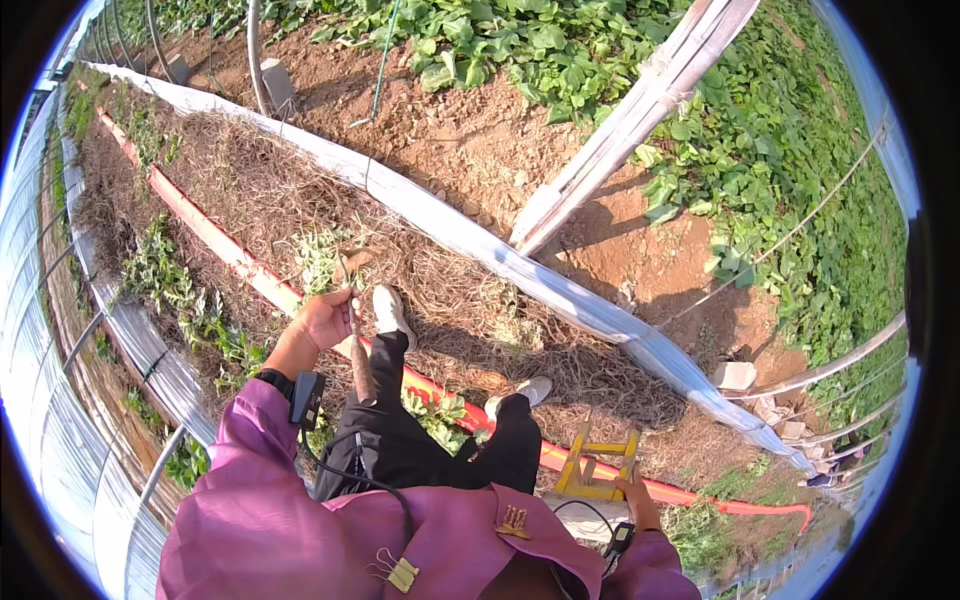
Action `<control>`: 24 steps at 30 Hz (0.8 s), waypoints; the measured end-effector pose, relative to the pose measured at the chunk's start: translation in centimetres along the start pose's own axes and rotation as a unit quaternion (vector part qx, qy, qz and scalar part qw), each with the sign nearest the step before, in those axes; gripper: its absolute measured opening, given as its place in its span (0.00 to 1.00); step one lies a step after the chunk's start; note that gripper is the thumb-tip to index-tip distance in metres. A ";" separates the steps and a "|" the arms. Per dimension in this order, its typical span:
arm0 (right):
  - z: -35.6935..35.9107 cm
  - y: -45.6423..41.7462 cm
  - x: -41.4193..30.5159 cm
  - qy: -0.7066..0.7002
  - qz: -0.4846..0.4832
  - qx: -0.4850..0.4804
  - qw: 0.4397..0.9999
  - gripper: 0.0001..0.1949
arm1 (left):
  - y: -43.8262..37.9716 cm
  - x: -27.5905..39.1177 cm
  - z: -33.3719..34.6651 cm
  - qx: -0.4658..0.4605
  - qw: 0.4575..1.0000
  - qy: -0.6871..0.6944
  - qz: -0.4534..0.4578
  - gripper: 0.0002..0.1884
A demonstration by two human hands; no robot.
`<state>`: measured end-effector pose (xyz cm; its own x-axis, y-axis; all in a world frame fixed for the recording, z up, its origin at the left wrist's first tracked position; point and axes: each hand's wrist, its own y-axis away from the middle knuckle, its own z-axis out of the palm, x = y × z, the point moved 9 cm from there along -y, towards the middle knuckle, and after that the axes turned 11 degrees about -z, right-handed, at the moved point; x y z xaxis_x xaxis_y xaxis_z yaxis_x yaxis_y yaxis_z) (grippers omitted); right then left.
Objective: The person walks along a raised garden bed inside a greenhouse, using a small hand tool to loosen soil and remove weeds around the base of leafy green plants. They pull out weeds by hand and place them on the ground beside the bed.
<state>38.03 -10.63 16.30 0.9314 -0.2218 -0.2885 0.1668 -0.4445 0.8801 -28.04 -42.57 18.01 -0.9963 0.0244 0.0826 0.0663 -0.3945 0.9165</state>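
Observation:
My left hand is closed around a short hand tool with a round wooden handle and a thin metal shaft. The handle points back towards my lap. The tool's far end, beside a brownish patch, is hard to make out. Low on my other side, my right hand grips a yellow metal frame with crossbars, next to a pale board. Under both hands the ground carries dry, brown plant litter. Leafy green plants grow just beyond the left hand.
A red flat hose runs diagonally between my legs. Beyond it lies a long roll of whitish plastic film. A slanted pale post stands in bare soil before dense green vines. Curved hoop poles and plastic sheeting flank the strip.

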 end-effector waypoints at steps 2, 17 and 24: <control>1.8 1.9 -3.2 -0.023 0.015 0.000 1.000 0.42 | 1.4 3.6 -2.0 -0.006 1.000 -0.008 -0.008 0.11; 12.3 2.1 -25.1 -0.154 -0.091 0.023 0.984 0.41 | 9.2 18.5 -13.9 0.063 0.998 -0.001 -0.021 0.10; 12.6 -0.9 -26.6 -0.110 -0.082 0.046 0.990 0.40 | 7.9 19.5 -7.8 0.025 0.996 -0.076 -0.039 0.10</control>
<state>9.00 -15.20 18.44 0.7998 -0.3186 -0.5087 0.2710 -0.5646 0.7796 -47.38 -52.34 23.82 -0.9791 0.1929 0.0652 -0.0045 -0.3405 0.9402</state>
